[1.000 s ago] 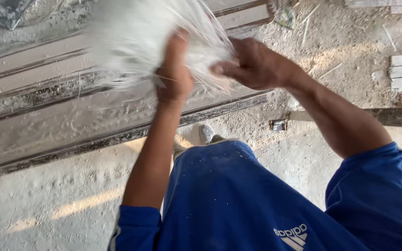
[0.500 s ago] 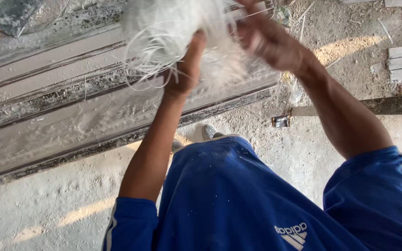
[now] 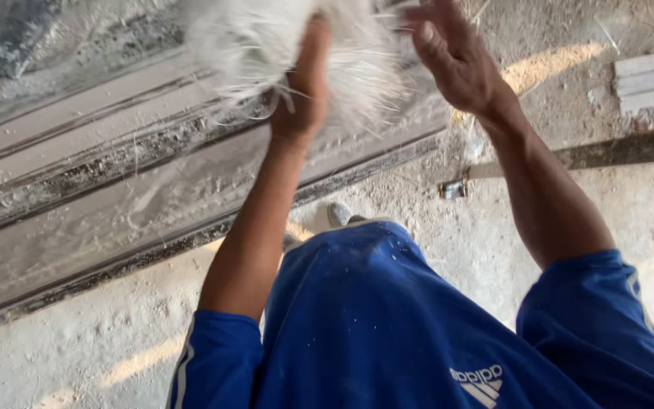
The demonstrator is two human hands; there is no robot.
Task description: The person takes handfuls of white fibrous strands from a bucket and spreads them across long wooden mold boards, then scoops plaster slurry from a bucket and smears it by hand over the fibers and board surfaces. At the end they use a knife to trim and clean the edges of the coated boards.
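Fibres [image 3: 266, 45], white, bunched in left hand [image 3: 304, 91], fist closed round them; right hand [image 3: 456, 57] spread wide, touching bundle's edge.

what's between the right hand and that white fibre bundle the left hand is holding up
Nothing visible. The left hand grips the white fibre bundle from below. The right hand is open right beside the bundle, its fingers at the loose strands, with no object between them.
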